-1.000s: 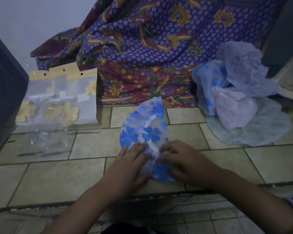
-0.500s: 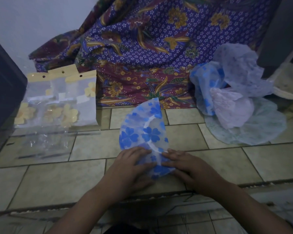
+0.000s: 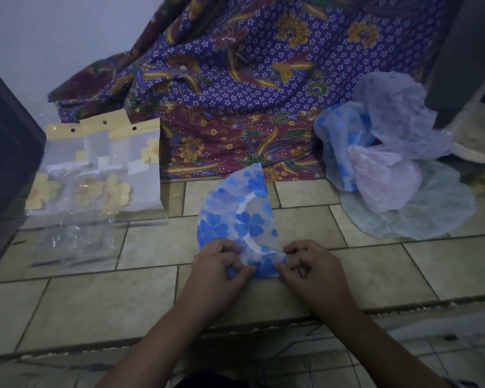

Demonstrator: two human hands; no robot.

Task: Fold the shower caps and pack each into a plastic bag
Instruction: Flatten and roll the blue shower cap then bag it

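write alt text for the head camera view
A left hand and a right hand pinch the near end of a folded translucent blue-flowered shower cap on a beige tiled floor. Packed clear plastic bags lie left, loose plastic caps heaped right.

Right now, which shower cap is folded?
The blue-flower cap on the tiles, folded into a half-moon, its near end pinched by the left hand and right hand. The others lie crumpled in a pile at right.
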